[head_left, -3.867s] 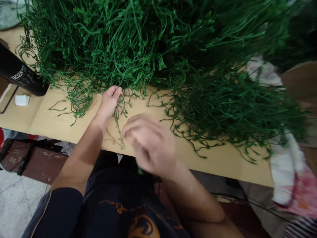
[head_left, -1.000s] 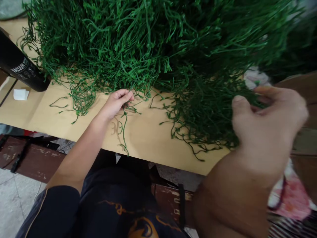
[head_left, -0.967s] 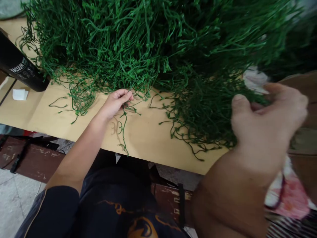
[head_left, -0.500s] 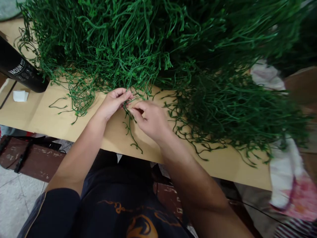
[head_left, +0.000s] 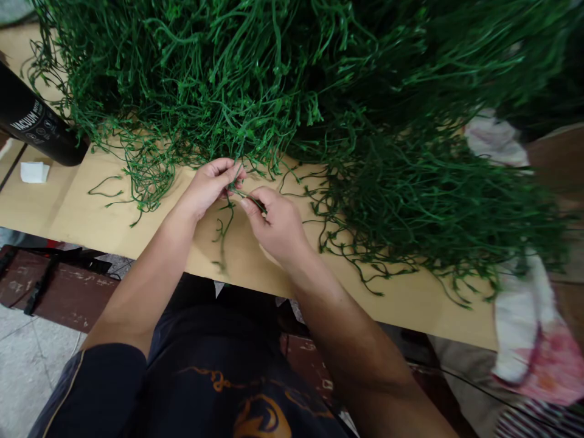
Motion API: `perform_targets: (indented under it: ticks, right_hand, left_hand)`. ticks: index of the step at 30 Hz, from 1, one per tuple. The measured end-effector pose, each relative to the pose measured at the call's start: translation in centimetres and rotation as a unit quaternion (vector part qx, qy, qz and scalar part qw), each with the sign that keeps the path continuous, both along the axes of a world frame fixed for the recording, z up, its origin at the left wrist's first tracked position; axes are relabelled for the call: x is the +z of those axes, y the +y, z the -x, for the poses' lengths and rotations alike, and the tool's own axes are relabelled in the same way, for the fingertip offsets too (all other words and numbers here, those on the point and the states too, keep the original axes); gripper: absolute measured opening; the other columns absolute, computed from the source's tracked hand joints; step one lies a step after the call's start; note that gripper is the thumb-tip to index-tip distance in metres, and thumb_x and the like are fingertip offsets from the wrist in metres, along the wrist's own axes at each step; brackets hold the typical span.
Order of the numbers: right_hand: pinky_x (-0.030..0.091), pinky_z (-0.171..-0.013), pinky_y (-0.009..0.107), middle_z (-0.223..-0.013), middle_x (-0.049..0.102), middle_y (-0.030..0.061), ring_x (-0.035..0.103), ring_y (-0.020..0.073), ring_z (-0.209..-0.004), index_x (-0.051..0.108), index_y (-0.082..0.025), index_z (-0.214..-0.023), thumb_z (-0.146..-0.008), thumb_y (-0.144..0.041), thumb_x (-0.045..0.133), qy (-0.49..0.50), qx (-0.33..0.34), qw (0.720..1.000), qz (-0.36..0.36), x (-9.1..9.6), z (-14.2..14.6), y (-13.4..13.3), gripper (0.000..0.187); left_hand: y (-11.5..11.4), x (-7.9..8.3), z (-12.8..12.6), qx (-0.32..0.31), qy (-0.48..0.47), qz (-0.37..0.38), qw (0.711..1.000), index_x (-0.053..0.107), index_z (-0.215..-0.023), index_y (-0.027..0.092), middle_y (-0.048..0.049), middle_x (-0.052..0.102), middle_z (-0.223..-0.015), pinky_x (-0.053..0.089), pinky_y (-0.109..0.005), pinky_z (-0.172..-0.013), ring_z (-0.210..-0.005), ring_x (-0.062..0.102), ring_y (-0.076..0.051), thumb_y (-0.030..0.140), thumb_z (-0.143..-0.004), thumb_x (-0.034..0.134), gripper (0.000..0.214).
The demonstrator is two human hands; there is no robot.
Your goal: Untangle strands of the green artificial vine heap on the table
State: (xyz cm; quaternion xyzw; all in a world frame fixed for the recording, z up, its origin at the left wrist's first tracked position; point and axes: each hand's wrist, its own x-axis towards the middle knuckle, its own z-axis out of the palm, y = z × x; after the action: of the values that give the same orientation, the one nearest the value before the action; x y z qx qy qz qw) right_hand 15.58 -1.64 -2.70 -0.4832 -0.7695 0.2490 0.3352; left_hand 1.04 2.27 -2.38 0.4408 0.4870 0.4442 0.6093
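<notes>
Thumb and fingers of my left hand pinch a green artificial plant stem, whose thin branched end hangs down over the tabletop. Close on its right, my right hand is closed on a strand of the same stem, drawn out sideways between the two hands. The fingertips partly hide where the strands join. Just beyond my hands rises a big heap of the same green stems. A second pile of green stems lies to the right of my right hand.
A black vacuum bottle and a small white paper piece are at the left. Brown paper covers the table. Loose stems lie left of my hands. A white and pink cloth hangs at the right edge.
My right hand has closed on a strand and drawn it out to the right of the left hand. The hanging end has swung a little left. My left hand stays nearly in place.
</notes>
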Motion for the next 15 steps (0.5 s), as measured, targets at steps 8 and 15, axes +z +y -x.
perform_targets:
  ticks: [8,15]
  right_hand:
    - [0.044,-0.076,0.036,-0.079,0.053,0.0059,0.053,0.0185,-0.080,0.054,-0.021,-0.077,-0.094,-0.043,0.033,0.060,-0.005,0.995,-0.075,0.44,-0.27,-0.41,0.035]
    - [0.046,-0.090,0.044,-0.110,0.058,0.0094,0.053,0.0230,-0.113,0.058,-0.027,-0.108,-0.095,-0.047,0.024,0.122,-0.042,0.988,-0.083,0.90,0.04,-0.33,0.041]
  left_hand:
    - [0.08,0.20,-0.31,-0.001,0.021,-0.008,1.000,0.050,-0.066,0.014,0.0040,0.053,-0.061,0.028,-0.018,-0.046,-0.046,0.037,-0.001,0.029,-0.083,0.060,0.025]
    - [0.04,0.14,-0.48,-0.027,0.043,-0.031,0.998,0.045,-0.061,0.015,0.0056,0.043,-0.051,0.026,-0.020,-0.048,-0.045,0.034,-0.002,0.021,-0.085,0.056,0.027]
